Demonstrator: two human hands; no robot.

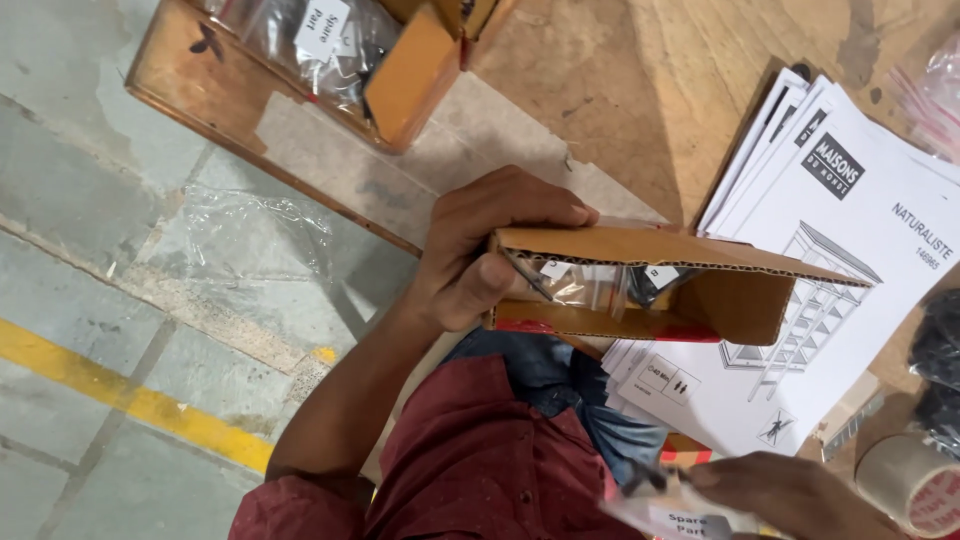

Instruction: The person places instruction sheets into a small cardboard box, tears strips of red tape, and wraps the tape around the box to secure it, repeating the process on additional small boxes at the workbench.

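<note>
My left hand (478, 250) grips one end of a long, narrow brown cardboard box (660, 248), held level above my lap with its open side facing me. Inside it lie small clear plastic bags (592, 285) with white labels. At the bottom edge, my right hand (795, 495) pinches another small clear plastic bag (672, 512) with a white label; it is apart from the box, below it.
A stack of white printed instruction sheets (850, 230) lies on the wooden board to the right. A tape roll (912, 485) and black items (940, 340) sit at the right edge. An open cardboard box (410, 75) with bagged parts (320, 35) is at the top. Clear plastic film (250, 235) and a yellow line (130, 400) mark the concrete floor.
</note>
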